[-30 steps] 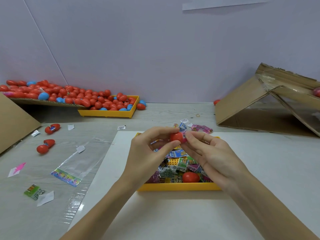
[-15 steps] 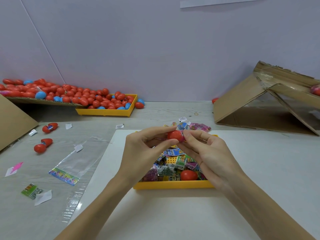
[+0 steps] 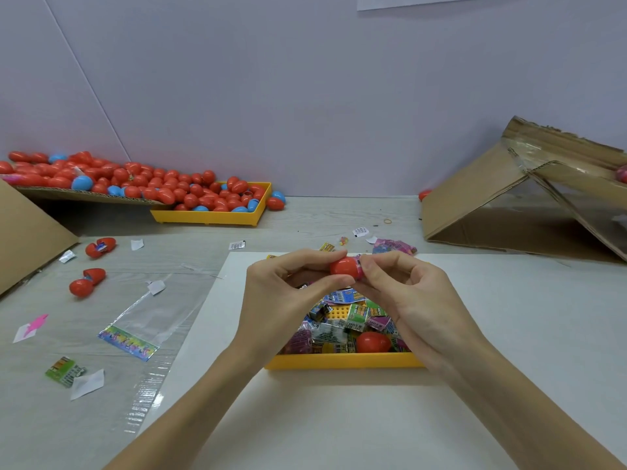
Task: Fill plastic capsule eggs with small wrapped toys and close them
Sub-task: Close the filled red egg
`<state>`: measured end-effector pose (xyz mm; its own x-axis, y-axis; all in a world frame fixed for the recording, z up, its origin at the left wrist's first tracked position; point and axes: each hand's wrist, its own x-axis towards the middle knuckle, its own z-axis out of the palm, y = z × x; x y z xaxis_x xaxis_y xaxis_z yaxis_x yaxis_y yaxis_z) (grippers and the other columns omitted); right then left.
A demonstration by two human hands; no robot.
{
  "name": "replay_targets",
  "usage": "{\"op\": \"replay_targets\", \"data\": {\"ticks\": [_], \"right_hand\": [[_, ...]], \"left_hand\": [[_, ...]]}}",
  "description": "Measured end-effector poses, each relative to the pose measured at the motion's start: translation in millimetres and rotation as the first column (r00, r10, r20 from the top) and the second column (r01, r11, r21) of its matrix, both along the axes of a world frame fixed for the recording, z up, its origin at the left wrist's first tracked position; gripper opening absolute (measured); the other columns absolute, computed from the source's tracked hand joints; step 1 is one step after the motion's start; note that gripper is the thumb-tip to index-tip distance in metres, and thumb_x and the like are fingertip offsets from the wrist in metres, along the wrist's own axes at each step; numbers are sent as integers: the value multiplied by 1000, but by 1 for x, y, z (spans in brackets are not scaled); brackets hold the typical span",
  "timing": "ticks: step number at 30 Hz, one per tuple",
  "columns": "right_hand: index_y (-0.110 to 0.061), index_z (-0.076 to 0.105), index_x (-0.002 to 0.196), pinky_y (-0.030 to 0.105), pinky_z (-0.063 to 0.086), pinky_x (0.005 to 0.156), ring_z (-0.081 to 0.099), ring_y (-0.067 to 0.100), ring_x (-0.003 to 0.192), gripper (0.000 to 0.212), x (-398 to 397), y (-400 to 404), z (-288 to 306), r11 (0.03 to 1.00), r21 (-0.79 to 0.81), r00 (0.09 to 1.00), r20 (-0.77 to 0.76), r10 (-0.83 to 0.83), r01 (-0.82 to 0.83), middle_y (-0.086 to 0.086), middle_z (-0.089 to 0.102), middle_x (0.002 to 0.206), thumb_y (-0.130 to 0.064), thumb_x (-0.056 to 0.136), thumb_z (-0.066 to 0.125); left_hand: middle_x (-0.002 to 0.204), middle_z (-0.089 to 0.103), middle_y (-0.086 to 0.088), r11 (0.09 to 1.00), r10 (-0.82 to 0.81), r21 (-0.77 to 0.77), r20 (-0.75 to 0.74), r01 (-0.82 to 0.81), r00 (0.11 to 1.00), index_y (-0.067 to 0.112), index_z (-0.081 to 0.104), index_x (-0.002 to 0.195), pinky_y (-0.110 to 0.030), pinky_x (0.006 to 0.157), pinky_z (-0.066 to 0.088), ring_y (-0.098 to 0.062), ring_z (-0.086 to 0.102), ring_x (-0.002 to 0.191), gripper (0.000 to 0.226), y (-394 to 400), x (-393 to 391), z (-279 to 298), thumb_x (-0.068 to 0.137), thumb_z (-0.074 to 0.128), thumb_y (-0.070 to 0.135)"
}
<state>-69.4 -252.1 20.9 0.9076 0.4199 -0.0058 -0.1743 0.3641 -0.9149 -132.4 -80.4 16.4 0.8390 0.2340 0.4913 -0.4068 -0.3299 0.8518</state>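
Table (image 3: 305,228) with a white sheet (image 3: 509,334) laid over the near right part; a cardboard box (image 3: 481,205) lies tipped at far right, a cardboard flap (image 3: 27,239) at left; far left, a large heap of closed eggs (image 3: 142,184), mostly red with some blue, spills from cardboard into a yellow tray (image 3: 210,217); judged as finished stock, so the task looks well advanced. Near centre, a second yellow tray (image 3: 342,362) holds many wrapped toys (image 3: 353,317) and one red egg (image 3: 372,342); plenty left to pack. Two open red eggs (image 3: 95,262) lie at left, unfilled or half filled, cannot tell. Above the toy tray, left hand (image 3: 285,293) pinches the red egg in hand (image 3: 344,268) between thumb and fingertips; right hand (image 3: 414,296) pinches its right end, where a pink wrapper (image 3: 359,266) shows at the seam; egg apparently being filled or closed, not yet shut.
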Motion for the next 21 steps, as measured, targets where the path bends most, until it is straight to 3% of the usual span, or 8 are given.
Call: {"op": "replay_targets", "data": {"ticks": [4, 8, 14, 21], "right_hand": [[-1, 73, 106, 30, 60, 93, 77, 25, 99, 34, -2, 0, -2, 999, -51, 998, 61, -10, 13, 14, 79, 100, -26, 84, 74], [-5, 74, 104, 32, 59, 94, 77, 20, 98, 27, -4, 5, -5, 992, -91, 992, 105, -75, 85, 6, 79, 96, -27, 88, 73], [-5, 75, 106, 28, 62, 86, 77, 23, 99, 24, -6, 8, -1, 998, 37, 997, -54, -56, 58, 12, 79, 103, -20, 88, 73], [1, 73, 113, 28, 63, 83, 77, 22, 101, 24, -2, 6, -2, 996, 80, 971, -239, -26, 47, 14, 78, 107, -14, 94, 69]], "left_hand": [[109, 78, 0, 993, 23, 114, 68, -30, 997, 10, 77, 117, -32, 93, 60, -19, 75, 102, 39, 2, 0, -2, 79, 84, 16], [114, 77, 3, 969, 67, 230, 108, -91, 992, 14, 75, 122, -30, 94, 60, -12, 74, 105, 41, -3, 0, 1, 82, 80, 25], [113, 77, 8, 995, 12, 94, 18, -13, 1000, 19, 73, 124, -23, 93, 57, -15, 73, 106, 36, 0, 1, 7, 89, 79, 13], [114, 76, 9, 999, 5, -42, -35, -6, 999, 25, 70, 130, -21, 89, 58, -13, 74, 105, 34, 1, 3, 8, 97, 71, 14]]}}
